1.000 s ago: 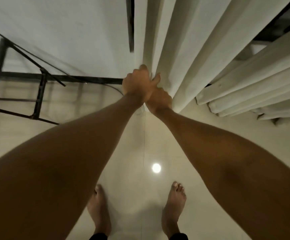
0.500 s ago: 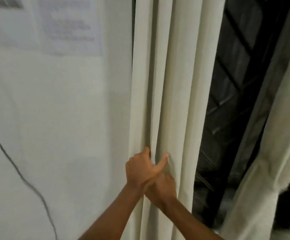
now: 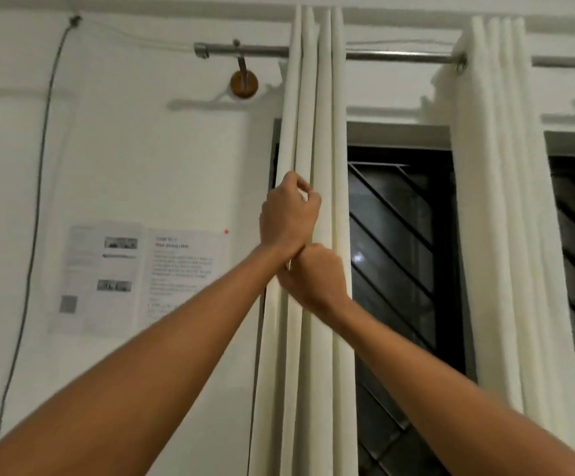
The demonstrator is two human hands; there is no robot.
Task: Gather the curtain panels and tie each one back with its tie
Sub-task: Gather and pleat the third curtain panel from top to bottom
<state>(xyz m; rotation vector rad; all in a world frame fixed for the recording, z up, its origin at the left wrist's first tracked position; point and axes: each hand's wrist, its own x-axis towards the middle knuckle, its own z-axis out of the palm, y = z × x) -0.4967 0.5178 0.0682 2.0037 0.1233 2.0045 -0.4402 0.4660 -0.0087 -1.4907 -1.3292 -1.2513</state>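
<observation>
Both arms reach up to the curtain [image 3: 327, 132], which hangs bunched from the rod [image 3: 396, 56]. The left hand [image 3: 288, 214] is on top, fingers curled round a fold. The right hand [image 3: 317, 280] sits just under it, touching its wrist, fingers gripping the folds

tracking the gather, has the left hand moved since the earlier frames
Yes, upward. The left hand grips the curtain panel level with the top of the paper notice on the wall; earlier it gripped well below that notice.
</observation>
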